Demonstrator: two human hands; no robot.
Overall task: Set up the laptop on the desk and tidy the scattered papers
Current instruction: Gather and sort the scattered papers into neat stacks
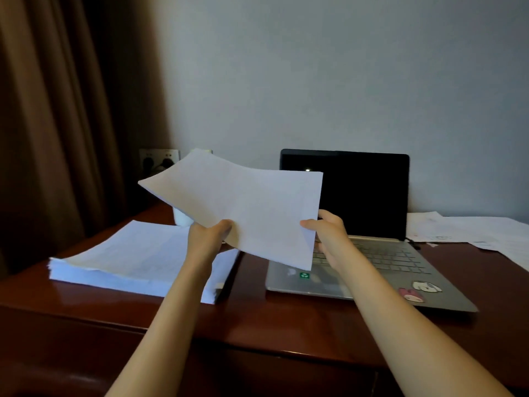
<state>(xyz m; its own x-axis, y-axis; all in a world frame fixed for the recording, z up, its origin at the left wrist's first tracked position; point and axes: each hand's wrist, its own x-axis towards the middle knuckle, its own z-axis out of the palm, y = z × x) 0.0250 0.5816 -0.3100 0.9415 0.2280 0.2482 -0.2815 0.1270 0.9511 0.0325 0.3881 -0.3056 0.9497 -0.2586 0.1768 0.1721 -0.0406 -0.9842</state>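
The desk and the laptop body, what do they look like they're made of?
The desk: apparently wood or wood veneer, reddish-brown with a glossy varnish, since it shows bright reflections along its edge. The laptop: body looks like matte silver-grey metal or painted plastic; which one cannot be told. Its screen is glossy black.

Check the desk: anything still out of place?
Yes. Loose papers lie scattered at the desk's right, beside the open laptop, not on the stack at left. Both hands hold a sheet.

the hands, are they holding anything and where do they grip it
Both hold a sheaf of white paper in the air: left hand pinches its near edge, right hand its right edge.
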